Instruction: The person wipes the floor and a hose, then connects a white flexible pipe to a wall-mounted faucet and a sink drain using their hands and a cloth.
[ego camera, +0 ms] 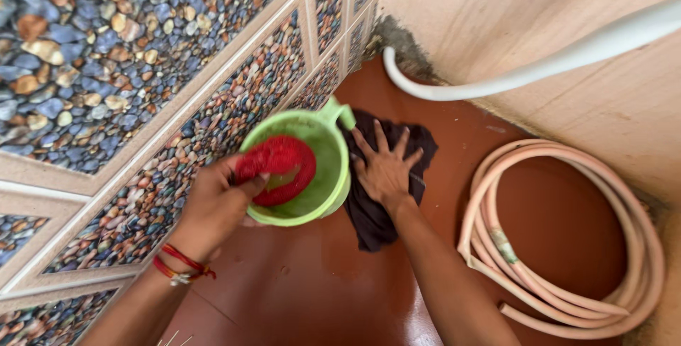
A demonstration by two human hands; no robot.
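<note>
My left hand point(216, 204) grips the rim of a green plastic mug point(328, 169) and pins a red cloth point(280, 165) inside it with the thumb. The mug is tilted, its mouth facing me, its handle pointing away. My right hand point(384, 167) lies flat, fingers spread, on a dark cloth point(369, 222) spread on the reddish-brown floor, just right of the mug. Red thread bands circle my left wrist.
A pebble-patterned tiled wall point(106, 55) runs along the left. A coiled pinkish hose point(567, 247) lies on the floor at right. A white hose point(511, 80) curves along the beige wall at the back.
</note>
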